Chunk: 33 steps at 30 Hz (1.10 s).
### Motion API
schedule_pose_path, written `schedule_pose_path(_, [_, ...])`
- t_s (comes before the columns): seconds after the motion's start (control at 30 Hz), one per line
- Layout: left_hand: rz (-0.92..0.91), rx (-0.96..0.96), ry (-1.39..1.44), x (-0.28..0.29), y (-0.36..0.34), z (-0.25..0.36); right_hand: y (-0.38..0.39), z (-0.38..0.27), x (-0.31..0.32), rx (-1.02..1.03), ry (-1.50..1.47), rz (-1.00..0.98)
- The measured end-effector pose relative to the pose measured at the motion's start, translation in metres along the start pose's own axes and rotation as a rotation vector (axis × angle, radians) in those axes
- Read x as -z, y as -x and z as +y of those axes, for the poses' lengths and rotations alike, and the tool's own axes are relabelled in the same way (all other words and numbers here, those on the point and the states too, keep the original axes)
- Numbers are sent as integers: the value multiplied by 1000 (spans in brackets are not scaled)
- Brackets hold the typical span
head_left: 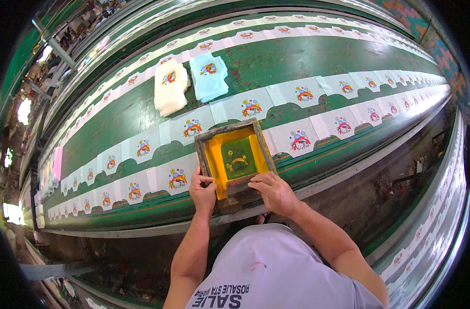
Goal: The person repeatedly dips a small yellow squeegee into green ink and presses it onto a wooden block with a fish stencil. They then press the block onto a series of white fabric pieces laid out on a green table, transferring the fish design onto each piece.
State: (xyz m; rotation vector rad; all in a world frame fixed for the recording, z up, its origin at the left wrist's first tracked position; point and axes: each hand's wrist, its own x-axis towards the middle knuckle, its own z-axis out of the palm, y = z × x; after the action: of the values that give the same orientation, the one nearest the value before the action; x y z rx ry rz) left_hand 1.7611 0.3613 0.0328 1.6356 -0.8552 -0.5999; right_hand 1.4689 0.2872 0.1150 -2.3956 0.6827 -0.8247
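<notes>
I hold a screen printing frame (226, 126) over the near edge of the long green table. Its dark, worn wooden rim surrounds a yellow-edged mesh (238, 157), whose middle shows green with a small design. My left hand (203, 193) grips the lower left corner, fingers curled round the wood. At the lower right corner, my right hand (276, 194) is closed on the rim. Printed white fabric pieces lie on both sides of the frame, one to its left (174, 177) and one to its right (296, 139). The frame hides whatever is directly beneath it.
Beyond the frame sit a cream stack of printed pieces (169, 92) and a light blue stack (209, 77). Rows of printed pieces run along the green table (307, 59). A second printed row lies at the lower right (425, 242). Pink and yellow cloth (52, 172) hangs far left.
</notes>
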Motion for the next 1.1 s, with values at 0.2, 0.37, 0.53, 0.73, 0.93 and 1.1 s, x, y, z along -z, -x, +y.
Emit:
schedule_pose_path(0.2, [7, -26, 12, -3, 0, -1, -22, -14, -5, 75, 163, -105])
schedule_pose_path(0.37, [13, -93, 15, -5, 1, -4, -48, -19, -6, -7, 276, -436])
schedule_pose_path(0.53, [23, -148, 23, -6, 0, -2, -54, -16, 4, -18, 241, -413])
schedule_pose_path(0.73, [28, -81, 5, -7, 4, -1, -33, -20, -1, 68, 249, -301])
schedule_pose_path(0.93, [37, -207, -148, -9, 3, -6, -53, 4, -18, 57, 260, -173])
schedule_pose_path(1.1, [10, -77, 24, -10, 8, -3, -115, 46, -29, 18, 351, -206])
